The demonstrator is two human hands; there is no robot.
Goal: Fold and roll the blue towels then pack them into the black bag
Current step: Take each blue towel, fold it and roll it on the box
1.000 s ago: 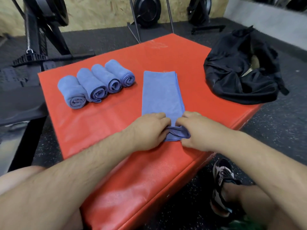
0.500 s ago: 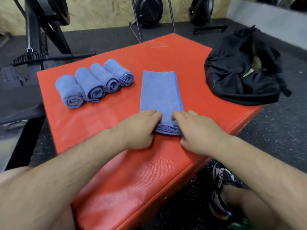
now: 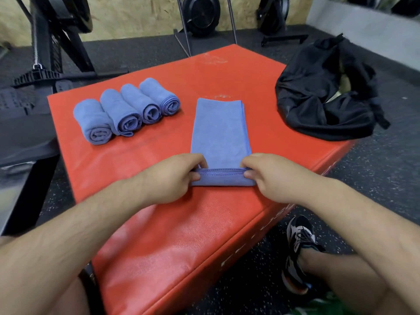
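On the red pad, left hand and right hand pinch the turned-over near end of the folded blue towel; beyond lie four rolled towels and, far right, the black bag.

Left forearm, in from 8 o'clock, and right forearm, in from 4 o'clock: bare and hairy to the frame edge. Left hand and right hand: bare. At 5 o'clock, one black and grey-white laced trainer with an orange-toned sole edge and a bare ankle above it. Green fabric garment at the 5 o'clock edge, blurred.
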